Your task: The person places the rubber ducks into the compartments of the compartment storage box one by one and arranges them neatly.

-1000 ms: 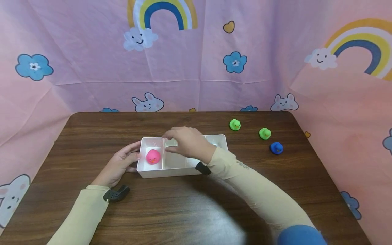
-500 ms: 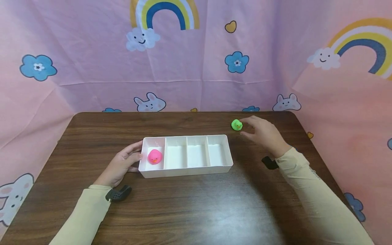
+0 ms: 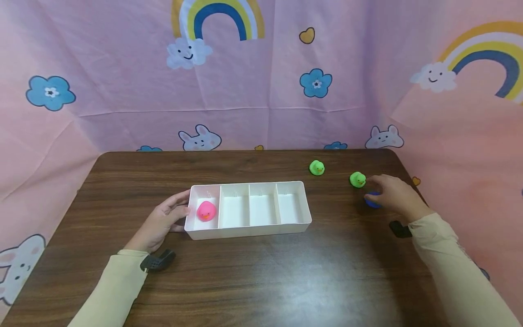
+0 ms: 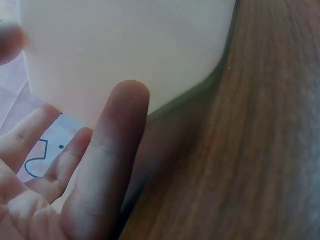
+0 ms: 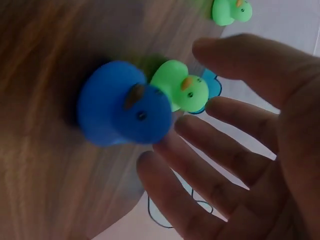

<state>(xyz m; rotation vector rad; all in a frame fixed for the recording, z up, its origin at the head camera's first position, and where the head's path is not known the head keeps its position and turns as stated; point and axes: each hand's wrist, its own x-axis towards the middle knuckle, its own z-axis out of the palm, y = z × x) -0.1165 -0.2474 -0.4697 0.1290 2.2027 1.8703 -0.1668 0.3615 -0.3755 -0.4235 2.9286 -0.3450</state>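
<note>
A white tray (image 3: 248, 230) with several compartments stands on the table, and a pink toy duck (image 3: 206, 211) sits in its leftmost compartment. My left hand (image 3: 161, 219) rests against the tray's left end, its fingers fairly straight; the left wrist view shows a fingertip (image 4: 131, 95) on the white wall. Over at the right, my right hand (image 3: 394, 195) is at a blue toy duck (image 3: 372, 200), partly covering it in the head view. The right wrist view has the fingers spread beside the blue duck (image 5: 125, 107), thumb and fingertips apart, gripping nothing.
A green toy duck (image 3: 357, 180) sits just behind the blue one, and another green duck (image 3: 316, 168) farther back and left. The brown wooden table (image 3: 253, 281) ends at a pink patterned cloth (image 3: 245, 91) behind.
My right hand has left the tray, swept right past the green ducks and come to the blue duck. My left hand and the tray hold their place.
</note>
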